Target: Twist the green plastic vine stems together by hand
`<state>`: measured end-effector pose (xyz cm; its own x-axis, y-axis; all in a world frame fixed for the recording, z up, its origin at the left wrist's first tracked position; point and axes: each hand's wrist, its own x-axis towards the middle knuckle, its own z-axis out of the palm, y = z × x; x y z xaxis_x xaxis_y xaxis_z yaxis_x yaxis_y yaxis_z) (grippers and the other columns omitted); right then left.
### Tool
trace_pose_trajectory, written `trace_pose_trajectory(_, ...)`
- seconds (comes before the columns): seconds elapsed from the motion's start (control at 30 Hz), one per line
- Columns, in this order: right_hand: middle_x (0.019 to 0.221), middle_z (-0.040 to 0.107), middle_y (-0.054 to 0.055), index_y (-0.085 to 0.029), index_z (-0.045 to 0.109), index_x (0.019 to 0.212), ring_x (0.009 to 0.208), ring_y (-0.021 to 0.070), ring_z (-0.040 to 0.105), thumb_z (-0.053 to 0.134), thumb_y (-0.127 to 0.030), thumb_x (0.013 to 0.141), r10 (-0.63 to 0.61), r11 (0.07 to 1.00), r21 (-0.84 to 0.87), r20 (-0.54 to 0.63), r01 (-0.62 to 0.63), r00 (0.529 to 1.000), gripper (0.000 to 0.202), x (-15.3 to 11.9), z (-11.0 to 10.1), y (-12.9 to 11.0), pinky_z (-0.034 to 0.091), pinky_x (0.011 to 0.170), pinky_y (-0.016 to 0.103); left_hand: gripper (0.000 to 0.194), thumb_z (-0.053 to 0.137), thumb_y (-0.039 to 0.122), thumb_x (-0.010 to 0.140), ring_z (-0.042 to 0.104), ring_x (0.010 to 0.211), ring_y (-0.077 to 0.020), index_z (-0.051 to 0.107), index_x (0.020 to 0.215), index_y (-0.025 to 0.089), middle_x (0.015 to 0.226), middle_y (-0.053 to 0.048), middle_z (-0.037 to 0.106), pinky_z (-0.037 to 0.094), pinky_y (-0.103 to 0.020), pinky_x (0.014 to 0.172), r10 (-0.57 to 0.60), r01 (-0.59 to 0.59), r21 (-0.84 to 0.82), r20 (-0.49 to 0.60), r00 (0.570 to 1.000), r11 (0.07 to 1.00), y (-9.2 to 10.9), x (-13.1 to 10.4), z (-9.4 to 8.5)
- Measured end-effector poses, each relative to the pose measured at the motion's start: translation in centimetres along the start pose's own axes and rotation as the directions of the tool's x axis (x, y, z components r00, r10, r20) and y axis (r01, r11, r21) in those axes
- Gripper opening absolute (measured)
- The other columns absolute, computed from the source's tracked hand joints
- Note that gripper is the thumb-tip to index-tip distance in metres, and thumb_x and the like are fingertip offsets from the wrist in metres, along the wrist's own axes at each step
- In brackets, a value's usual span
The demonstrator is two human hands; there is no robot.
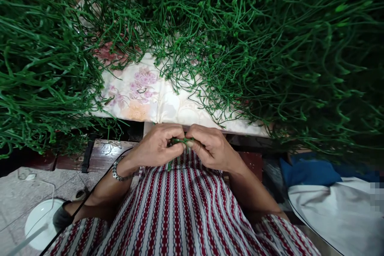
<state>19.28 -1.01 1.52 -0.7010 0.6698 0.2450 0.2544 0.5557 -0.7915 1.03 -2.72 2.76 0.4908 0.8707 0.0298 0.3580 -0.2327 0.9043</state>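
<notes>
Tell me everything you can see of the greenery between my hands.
The greenery shows as a slender, fresh-looking bit of green plant lying roughly sideways. The left hand pinches one side, the right hand the other, in front of the striped garment and near the edge of the flowered cloth. The hands hide much of it, so its full length, and whether it is one stem or several, cannot be told.

Down on my left I get a pale speckled floor (15,198) with tile seams, a round white base (39,218) standing on it and a thin pale cord (45,183) nearby. Ahead of me, the cloth-covered counter (172,108) shows cream fabric printed with purple flowers (144,82). Below its edge, glossy reddish-brown wood (111,156) catches light. My upper right falls into shadow.
</notes>
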Motion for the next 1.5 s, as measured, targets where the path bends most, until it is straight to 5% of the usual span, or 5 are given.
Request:
trace_pose_trajectory(0.2, 0.065, 0.045, -0.001, -0.016, 0.049, 0.073, 0.06, 0.0091, 0.043, 0.038, -0.034, 0.093, -0.074, 0.917, 0.394, 0.317, -0.061, 0.945, 0.03, -0.7, -1.6, -0.1, 0.034, 0.057, 0.022, 0.017, 0.045, 0.002, 0.067, 0.038, 0.052, -0.0075, 0.049, 0.056, 0.015, 0.056, 0.003, 0.044, 0.032, -0.022, 0.051, 0.088, 0.006, -0.334, 0.266, 0.96, 0.943, -0.4, -0.7, -1.5)
trace_pose_trajectory(0.33, 0.068, 0.047, -0.001, -0.015, 0.051, 0.081, 0.059, 0.008, 0.041, 0.041, -0.037, 0.092, 0.229, 0.861, 0.448, 0.081, -0.241, 0.97, 0.027, -0.5, -1.3, 0.0, 0.034, 0.056, 0.02, 0.005, 0.061, 0.015, 0.075, 0.05, 0.062, -0.0111, 0.066, 0.074, 0.017, 0.066, -0.001, 0.057, 0.038, -0.024, 0.058, -0.028, -0.006, -0.47, -0.066, 0.997, 0.883, -0.9, -0.5, -0.6)
trace_pose_trajectory(0.53, 0.067, 0.041, -0.003, -0.016, 0.049, 0.077, 0.061, 0.0086, 0.037, 0.057, -0.051, 0.08, 0.318, 0.872, 0.425, -0.116, -0.242, 0.941, 0.035, 0.6, 1.1, 0.2, 0.031, 0.055, 0.02, 0.008, 0.07, 0.023, 0.072, 0.049, 0.061, -0.0106, 0.073, 0.079, 0.022, 0.064, -0.001, 0.058, 0.037, -0.023, 0.055, -0.163, -0.091, -0.535, -0.409, 0.898, 0.84, -1.6, 0.3, 2.1)
trace_pose_trajectory(1.03, 0.066, 0.051, -0.003, -0.02, 0.052, 0.101, 0.051, 0.008, 0.042, 0.044, -0.026, 0.092, 0.374, 0.875, 0.443, -0.365, -0.194, 0.852, 0.014, -0.9, -2.1, -0.7, 0.032, 0.049, 0.021, 0.036, 0.066, 0.033, 0.072, 0.042, 0.058, -0.0075, 0.058, 0.104, 0.017, 0.073, 0.001, 0.051, 0.035, -0.02, 0.052, -0.353, 0.054, -0.795, -0.206, 0.912, 0.604, -0.3, 1.5, 1.4)
trace_pose_trajectory(1.5, 0.063, 0.04, -0.004, -0.015, 0.052, 0.075, 0.057, 0.0072, 0.036, 0.055, -0.037, 0.084, 0.379, 0.885, 0.319, -0.075, -0.338, 0.922, 0.023, 0.4, -0.8, 0.5, 0.028, 0.052, 0.019, 0.018, 0.07, 0.028, 0.07, 0.039, 0.05, -0.0039, 0.065, 0.082, 0.016, 0.07, 0.001, 0.055, 0.03, -0.017, 0.045, -0.344, 0.04, -0.805, -0.207, 0.916, 0.592, 0.2, 2.6, 1.7)
